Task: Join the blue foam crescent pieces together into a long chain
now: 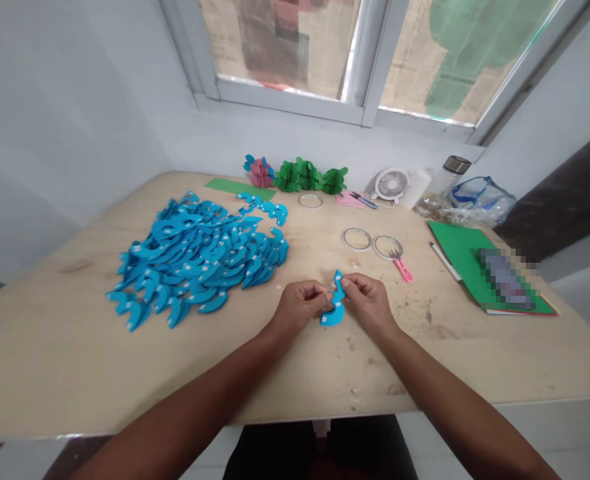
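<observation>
Between my two hands is a curved blue paper cutout (333, 316) with small white squares on it, just above the front middle of the table. My left hand (302, 305) pinches its left edge with thumb and forefinger. On the opposite side, the fingers of my right hand (369, 300) close on its upper right edge. A large heap of similar blue paper cutouts (209, 247) lies to the left, many with white squares. A few more blue pieces (275, 212) rest behind the heap.
Two tape rolls (357, 239) and pink-handled snips (402, 267) lie beyond my right hand. Along the wall stand green paper figures (307, 175), a pink one (261, 173), a small white fan (392, 185) and a bottle (449, 175). A green folder (459, 243) lies right.
</observation>
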The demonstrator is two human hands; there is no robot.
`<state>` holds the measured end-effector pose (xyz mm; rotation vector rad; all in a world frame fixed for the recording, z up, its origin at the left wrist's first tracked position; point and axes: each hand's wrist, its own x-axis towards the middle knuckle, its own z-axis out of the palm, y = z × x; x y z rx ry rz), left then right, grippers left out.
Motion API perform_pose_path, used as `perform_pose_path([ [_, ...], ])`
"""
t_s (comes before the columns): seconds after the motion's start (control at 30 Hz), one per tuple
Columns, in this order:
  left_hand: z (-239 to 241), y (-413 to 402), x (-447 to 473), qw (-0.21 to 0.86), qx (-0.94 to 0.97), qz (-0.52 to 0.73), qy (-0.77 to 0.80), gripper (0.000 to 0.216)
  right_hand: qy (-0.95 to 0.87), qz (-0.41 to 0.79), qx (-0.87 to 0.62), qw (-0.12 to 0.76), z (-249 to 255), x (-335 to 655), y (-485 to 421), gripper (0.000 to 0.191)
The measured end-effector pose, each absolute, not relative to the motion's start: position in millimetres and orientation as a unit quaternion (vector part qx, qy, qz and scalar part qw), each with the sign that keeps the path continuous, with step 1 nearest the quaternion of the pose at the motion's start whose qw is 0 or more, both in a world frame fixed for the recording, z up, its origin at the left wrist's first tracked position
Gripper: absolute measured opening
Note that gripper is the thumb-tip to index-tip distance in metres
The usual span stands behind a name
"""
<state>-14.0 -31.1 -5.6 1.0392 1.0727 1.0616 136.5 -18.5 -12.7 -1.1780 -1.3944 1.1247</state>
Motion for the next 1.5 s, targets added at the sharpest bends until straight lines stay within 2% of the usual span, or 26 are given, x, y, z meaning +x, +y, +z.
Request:
perform_pose_path([
  [0.7,-10,-34,-10,0.595,0.499,0.43,0.46,0.008,-0.564,0.46,-0.471,0.498,-18,138,-17,0.018],
  [0.9,-5,-33,-13,0.593,0.456,0.472,0.466,0.011,-0.518,0.527,-0.447,0.504,-18,138,-17,0.033],
  [1.0,-4,-32,-15,0.58,0.445,0.496,0.469,0.013,-0.546,0.519,-0.451,0.479,-17,139,-16,0.036],
  [1.17,-3,-32,-16,0.558,0.451,0.519,0.464,0.016,-0.629,0.487,-0.45,0.405,-13,138,-19,0.029],
  [1.5,-5,-31,-15,0.541,0.443,0.54,0.468,0.015,-0.662,0.444,-0.455,0.396,-15,135,-19,0.028],
])
